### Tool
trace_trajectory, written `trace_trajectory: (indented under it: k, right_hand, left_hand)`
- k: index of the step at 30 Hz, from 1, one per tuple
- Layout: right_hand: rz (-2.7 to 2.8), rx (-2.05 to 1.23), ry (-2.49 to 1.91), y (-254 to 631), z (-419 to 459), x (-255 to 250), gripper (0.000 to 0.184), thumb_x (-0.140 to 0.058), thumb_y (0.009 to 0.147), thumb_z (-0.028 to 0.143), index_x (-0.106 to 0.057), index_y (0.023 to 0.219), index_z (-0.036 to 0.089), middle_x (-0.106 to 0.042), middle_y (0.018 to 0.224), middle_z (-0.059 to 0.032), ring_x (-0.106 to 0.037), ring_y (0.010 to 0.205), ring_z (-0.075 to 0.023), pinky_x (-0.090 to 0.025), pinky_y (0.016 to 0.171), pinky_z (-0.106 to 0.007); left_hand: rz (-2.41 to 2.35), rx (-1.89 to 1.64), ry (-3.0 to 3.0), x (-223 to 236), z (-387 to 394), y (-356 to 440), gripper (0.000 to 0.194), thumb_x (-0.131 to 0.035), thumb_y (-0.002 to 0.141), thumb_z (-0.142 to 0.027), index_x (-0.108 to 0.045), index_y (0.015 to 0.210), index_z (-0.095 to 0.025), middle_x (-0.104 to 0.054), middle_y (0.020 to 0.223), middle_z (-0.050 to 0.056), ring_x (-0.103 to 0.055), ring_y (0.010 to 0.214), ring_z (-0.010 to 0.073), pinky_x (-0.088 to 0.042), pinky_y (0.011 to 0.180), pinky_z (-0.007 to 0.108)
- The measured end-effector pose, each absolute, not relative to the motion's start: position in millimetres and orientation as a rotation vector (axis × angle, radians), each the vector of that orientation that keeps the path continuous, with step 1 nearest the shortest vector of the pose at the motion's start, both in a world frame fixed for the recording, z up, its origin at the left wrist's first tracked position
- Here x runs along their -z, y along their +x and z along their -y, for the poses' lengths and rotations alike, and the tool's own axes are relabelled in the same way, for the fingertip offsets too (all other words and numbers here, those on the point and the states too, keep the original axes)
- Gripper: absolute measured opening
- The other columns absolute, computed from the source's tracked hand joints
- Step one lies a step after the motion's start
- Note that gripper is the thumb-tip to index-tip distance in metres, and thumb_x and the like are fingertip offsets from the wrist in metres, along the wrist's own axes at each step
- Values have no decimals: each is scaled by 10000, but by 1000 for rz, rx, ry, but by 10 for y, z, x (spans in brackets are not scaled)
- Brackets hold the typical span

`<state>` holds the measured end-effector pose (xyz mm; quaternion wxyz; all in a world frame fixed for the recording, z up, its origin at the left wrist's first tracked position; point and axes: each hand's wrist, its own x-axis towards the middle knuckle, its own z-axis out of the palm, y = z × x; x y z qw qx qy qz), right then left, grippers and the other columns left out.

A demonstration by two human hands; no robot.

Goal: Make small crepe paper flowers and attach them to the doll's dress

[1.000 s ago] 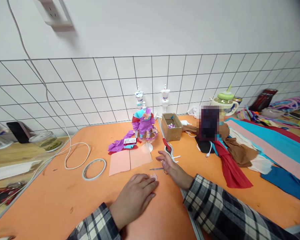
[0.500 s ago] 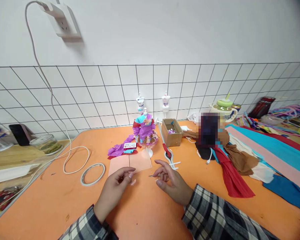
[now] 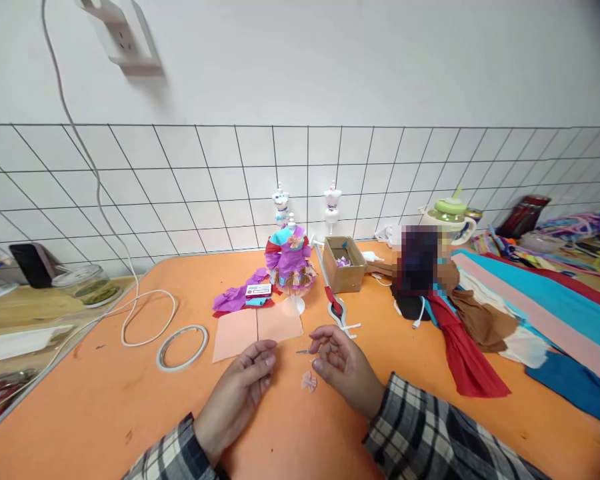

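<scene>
My right hand (image 3: 347, 365) is half closed over the middle of the table, fingers curled. A thin pointed metal tool (image 3: 302, 351) sticks out to the left of its fingertips; the rest is hidden. Just below those fingers is a small pale pink bow (image 3: 309, 381); I cannot tell whether it hangs or lies on the table. To the left, my left hand (image 3: 245, 393) is loosely curved, thumb close to the index finger, with nothing visible in it. Beyond it lie two pink crepe paper sheets (image 3: 236, 333), side by side.
A dress form in a purple ruffled dress (image 3: 291, 260) stands behind the sheets, beside a small cardboard box (image 3: 347, 277). Red-handled scissors (image 3: 337, 310) lie in front of the box. At left is a tape roll (image 3: 163, 357); crepe paper strips (image 3: 473, 313) cover the right side.
The small pink piece at my left fingertips is gone from there, and the bow now shows below my right fingers. My left hand has turned slightly; my right hand has barely moved.
</scene>
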<state>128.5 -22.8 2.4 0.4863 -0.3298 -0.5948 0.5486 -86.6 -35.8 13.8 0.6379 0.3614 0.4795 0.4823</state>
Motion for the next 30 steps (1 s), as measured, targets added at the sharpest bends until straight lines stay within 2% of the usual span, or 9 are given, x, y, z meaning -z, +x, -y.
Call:
trace_trajectory:
  k: [5, 9, 12, 14, 18, 21, 24, 28, 30]
  right_hand:
    - [1189, -1420, -853, 1217, 207, 60, 387, -529, 863, 501, -457, 1140, 240, -523, 915, -23, -444, 561, -90, -428, 492, -233]
    - [1223, -1427, -872, 1123, 232, 122, 470, -605, 822, 459, -412, 1201, 259, -508, 1018, -40, -524, 659, -114, -491, 565, -267]
    - [1188, -1318, -842, 1137, 218, 107, 458, -532, 873, 453, -380, 1257, 258, -508, 1049, -54, -514, 698, -119, -492, 628, -283]
    - [1138, -1337, -855, 1170, 194, 89, 451, -496, 888, 465, -368, 1265, 251, -510, 1051, -58, -499, 663, -109, -476, 608, -277]
    - [1177, -1381, -871, 1215, 172, 54, 447, -503, 878, 466, -380, 1246, 245, -509, 1061, -61, -497, 659, -104, -457, 587, -264]
    - [1282, -1350, -885, 1231, 195, 10, 452, -600, 819, 412, -424, 1198, 240, -510, 1056, -55, -493, 693, -110, -451, 604, -260]
    - [1332, -1342, -902, 1249, 238, -42, 372, -651, 779, 362, -486, 1085, 231, -505, 1067, -51, -468, 718, -110, -446, 638, -260]
    - [1425, -1349, -882, 1257, 309, -81, 388, -689, 750, 335, -502, 1077, 243, -494, 1093, -49, -478, 862, -147, -461, 763, -296]
    - [1462, -1366, -881, 1239, 343, -75, 427, -703, 739, 328, -499, 1104, 245, -484, 1088, -49, -476, 951, -168, -452, 834, -318]
  left_hand:
    - [-1334, -846, 1835, -147, 355, -898, 108, -616, 813, -279, -663, 845, -187, -635, 832, 45, -583, 804, 187, -456, 753, 318]
    - [-1446, -680, 2092, -157, 405, -750, 189, -551, 864, -342, -661, 822, -195, -648, 837, 58, -591, 811, 208, -443, 749, 341]
    - [-1598, -654, 2175, -165, 411, -592, 279, -598, 819, -472, -659, 820, -200, -651, 874, 66, -589, 883, 250, -409, 804, 394]
    - [-1656, -594, 2189, -150, 395, -505, 282, -624, 792, -482, -655, 807, -202, -650, 859, 56, -592, 873, 259, -391, 793, 406]
    - [-1661, -566, 2129, -94, 343, -451, 136, -648, 773, -340, -668, 761, -207, -664, 828, 38, -603, 849, 246, -380, 801, 408]
    - [-1531, -732, 1949, -98, 324, -500, 110, -635, 769, -288, -661, 721, -193, -692, 856, 52, -621, 863, 232, -414, 821, 386]
    - [-1357, -936, 1595, -159, 357, -552, 154, -633, 778, -315, -619, 720, -172, -713, 949, 87, -646, 899, 224, -459, 819, 352]
    - [-1266, -1017, 1277, -225, 446, -558, 198, -663, 758, -340, -567, 733, -169, -699, 727, 30, -652, 711, 171, -485, 687, 283]
    - [-1277, -1046, 1211, -228, 471, -541, 212, -687, 731, -328, -560, 796, -172, -686, 692, 7, -641, 663, 154, -472, 625, 254]
